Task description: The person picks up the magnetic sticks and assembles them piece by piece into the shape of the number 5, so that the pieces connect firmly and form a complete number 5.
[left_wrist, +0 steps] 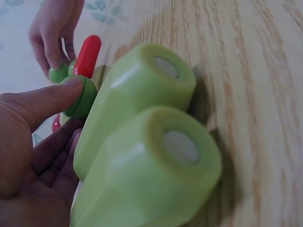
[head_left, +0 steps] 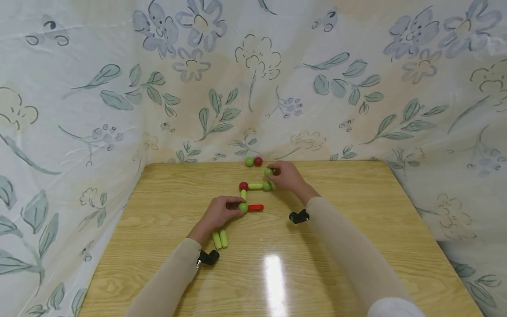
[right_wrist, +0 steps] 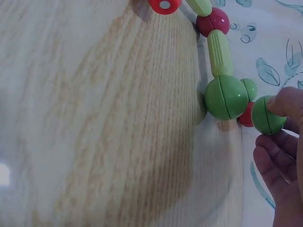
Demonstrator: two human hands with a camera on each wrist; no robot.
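My left hand (head_left: 222, 212) pinches a green ball (head_left: 243, 208) between thumb and fingers. From that ball a red rod (head_left: 255, 207) points right, and a light green rod (head_left: 243, 194) runs back to a dark red ball (head_left: 243, 186). A second light green rod (head_left: 255, 186) links the dark red ball to another green ball (head_left: 267, 186) on the right. Just behind that one, my right hand (head_left: 289, 177) holds a separate green ball (right_wrist: 268, 116) by thumb and fingertips. The right wrist view shows it apart from the joined pieces.
At the table's back edge, a green ball (head_left: 249, 162) and a dark red ball (head_left: 258, 161) sit side by side. Two light green rods (head_left: 220, 239) lie by my left wrist, pale discs in their ends. A floral cloth (head_left: 253, 88) hangs behind the wooden table (head_left: 336, 264).
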